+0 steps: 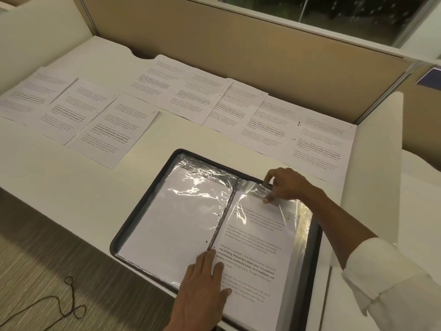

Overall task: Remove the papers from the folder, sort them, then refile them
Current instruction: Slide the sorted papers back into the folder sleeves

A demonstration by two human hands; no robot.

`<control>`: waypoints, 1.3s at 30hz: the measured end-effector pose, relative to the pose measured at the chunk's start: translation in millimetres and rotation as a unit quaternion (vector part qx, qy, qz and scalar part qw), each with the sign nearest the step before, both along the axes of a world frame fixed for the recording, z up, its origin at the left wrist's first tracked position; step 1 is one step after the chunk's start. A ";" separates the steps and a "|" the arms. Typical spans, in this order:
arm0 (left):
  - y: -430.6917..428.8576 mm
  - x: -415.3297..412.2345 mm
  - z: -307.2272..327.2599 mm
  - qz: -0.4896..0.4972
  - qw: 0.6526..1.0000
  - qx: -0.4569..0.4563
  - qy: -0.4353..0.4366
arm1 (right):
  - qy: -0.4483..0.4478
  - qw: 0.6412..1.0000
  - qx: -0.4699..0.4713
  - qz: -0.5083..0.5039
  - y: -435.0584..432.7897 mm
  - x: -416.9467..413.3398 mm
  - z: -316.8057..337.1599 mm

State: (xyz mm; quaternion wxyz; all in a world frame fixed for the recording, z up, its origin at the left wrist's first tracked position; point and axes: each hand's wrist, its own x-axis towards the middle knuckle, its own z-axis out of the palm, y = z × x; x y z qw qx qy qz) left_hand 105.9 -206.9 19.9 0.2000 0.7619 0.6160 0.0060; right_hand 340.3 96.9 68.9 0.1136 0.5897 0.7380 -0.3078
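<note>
While the folder [311,259] lies open under both hands, a printed page [257,249] sits on its right half.
Left hand [202,283] flat, fingers straight, pressing that page by the spine; right hand [286,185] pinches the top edge of the clear sleeve [253,190] over the page; blank sheet [181,225] sleeved just left of the left hand; loose papers [114,125] in rows on the desk [71,177] beyond both hands; dark cord [69,304] on carpet, left of the left hand.
</note>
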 end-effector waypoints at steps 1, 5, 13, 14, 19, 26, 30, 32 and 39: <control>2.3 0.8 2.4 0.001 1.000 0.003 -0.006 | 0.012 1.000 0.005 -0.003 -3.3 4.2 5.2; 11.4 1.6 10.6 0.010 1.000 0.008 -0.017 | 0.081 0.994 0.027 -0.063 -20.7 23.1 13.9; 36.2 -2.6 29.8 0.034 0.998 -0.034 -0.045 | 0.241 0.916 0.081 -0.310 -79.6 48.7 -12.6; 39.3 -4.6 32.1 0.036 0.997 -0.036 -0.052 | 0.260 0.898 0.089 -0.344 -92.3 49.0 -15.4; 53.7 -14.5 29.3 0.034 0.993 -0.074 -0.086 | 0.373 0.789 0.086 -0.481 -166.0 36.3 -15.0; 70.7 -22.6 34.0 0.015 0.988 -0.102 -0.113 | 0.416 0.733 0.002 -0.538 -237.7 6.7 -15.3; 75.6 -25.9 40.4 0.041 0.980 -0.120 -0.151 | 0.525 0.693 -0.093 -0.486 -253.6 -12.7 -10.0; 77.1 -28.2 50.1 0.084 0.969 -0.136 -0.188 | 0.562 0.693 -0.118 -0.436 -253.2 -27.5 -2.6; 94.8 -59.3 105.5 0.229 0.907 -0.206 -0.286 | 0.547 0.771 -0.121 -0.302 -237.1 -90.5 18.2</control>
